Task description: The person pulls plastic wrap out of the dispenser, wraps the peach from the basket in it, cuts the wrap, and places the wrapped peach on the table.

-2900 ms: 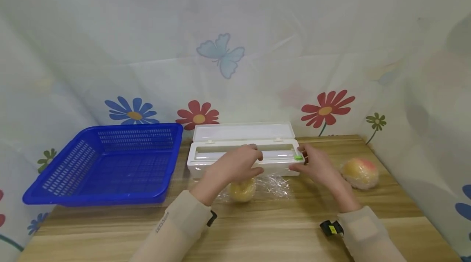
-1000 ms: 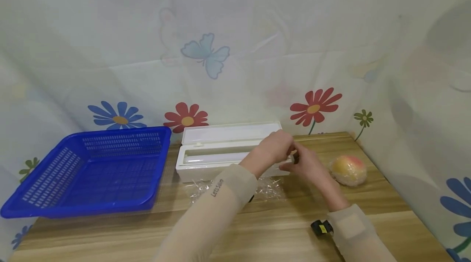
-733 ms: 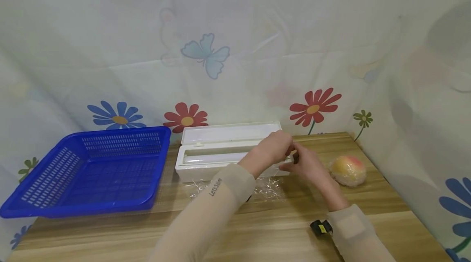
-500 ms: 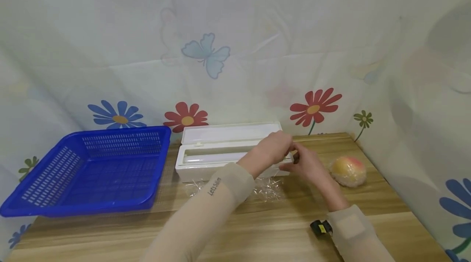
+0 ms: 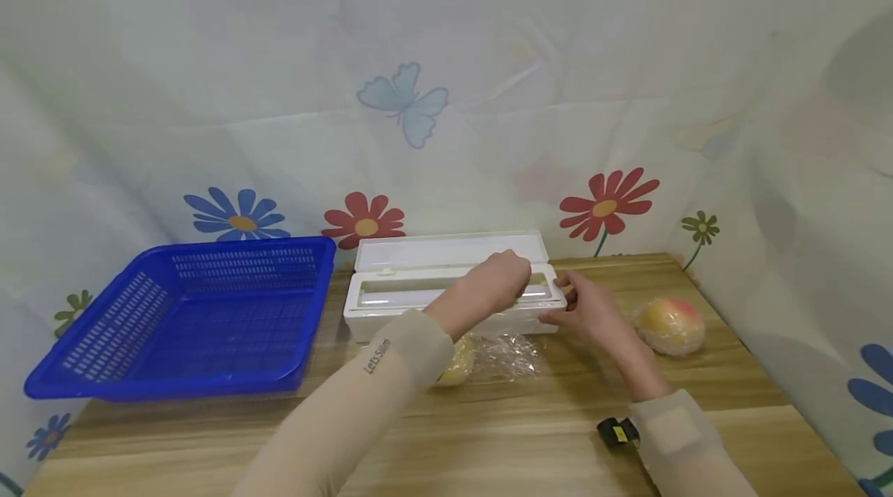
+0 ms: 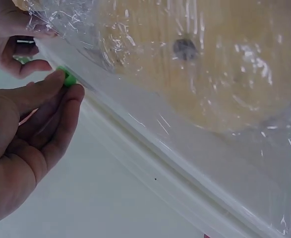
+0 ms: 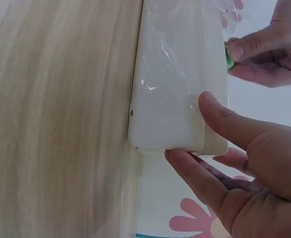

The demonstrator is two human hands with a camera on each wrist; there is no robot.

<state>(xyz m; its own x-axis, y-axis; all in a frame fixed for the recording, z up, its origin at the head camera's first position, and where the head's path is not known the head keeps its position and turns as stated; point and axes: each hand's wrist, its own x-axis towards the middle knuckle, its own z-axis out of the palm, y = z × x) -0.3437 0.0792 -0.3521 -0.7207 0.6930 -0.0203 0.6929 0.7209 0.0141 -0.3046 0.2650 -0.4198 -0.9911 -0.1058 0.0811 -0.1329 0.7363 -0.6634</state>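
Observation:
A white cling film dispenser (image 5: 377,320) lies on the table with its lid raised at the back and a film roll inside. My left hand (image 5: 491,284) pinches its small green slide cutter (image 6: 67,77) between thumb and fingers, on the front rail. My right hand (image 5: 593,311) holds the dispenser's right end, thumb on the front and fingers around the end in the right wrist view (image 7: 254,163). Clear film (image 5: 512,357) hangs from the front edge onto the table. A round yellow fruit (image 5: 458,365) sits under that film, partly hidden by my left forearm.
To the left stands a blue plastic basket (image 5: 230,384) with slotted sides. A yellow-and-red fruit (image 5: 671,325) wrapped in film sits on the wooden table (image 5: 530,443) to the right. A flower-patterned cloth (image 5: 488,132) hangs close behind the dispenser.
My left hand first went from above the dispenser's middle to its right end, and has since moved left along the rail with the slide cutter. My right hand stays at the end.

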